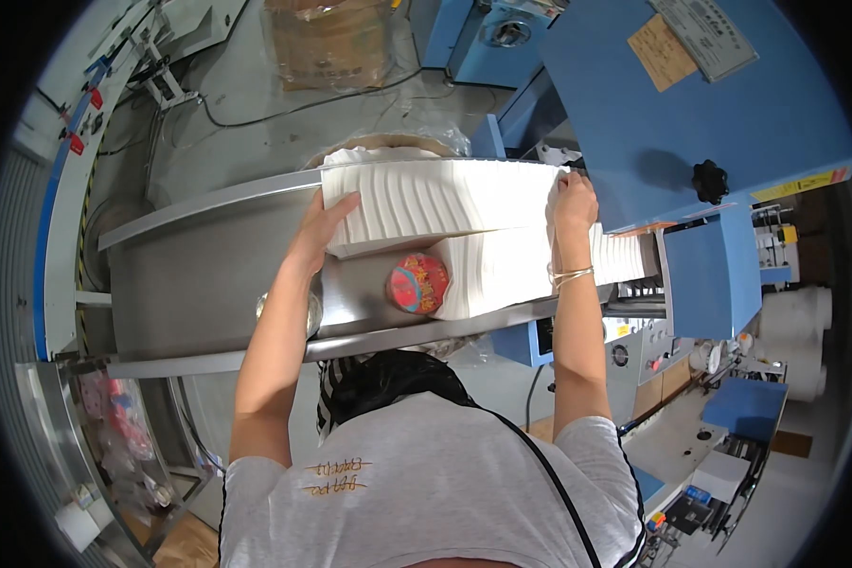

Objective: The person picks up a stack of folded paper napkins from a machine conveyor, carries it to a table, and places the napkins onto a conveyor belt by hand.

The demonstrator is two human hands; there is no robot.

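A long row of thin white paper-like pieces (435,199), nested or stacked on its side with wavy edges, lies along the far side of a metal trough (189,284). My left hand (324,230) grips its left end, thumb over the near side and the other fingers partly hidden. At the row's right end my right hand (575,202) has its fingers curled closed against the white pieces. Nearer to me lies a second white row (497,270). A round red printed piece (418,284) faces out at that row's left end.
A blue machine (710,104) with a black knob stands at the right, over the trough's end. Metal rails (417,336) edge the trough. Beyond it are a cardboard box (327,47) and a black cable on the floor. A white-and-blue frame (57,237) stands left.
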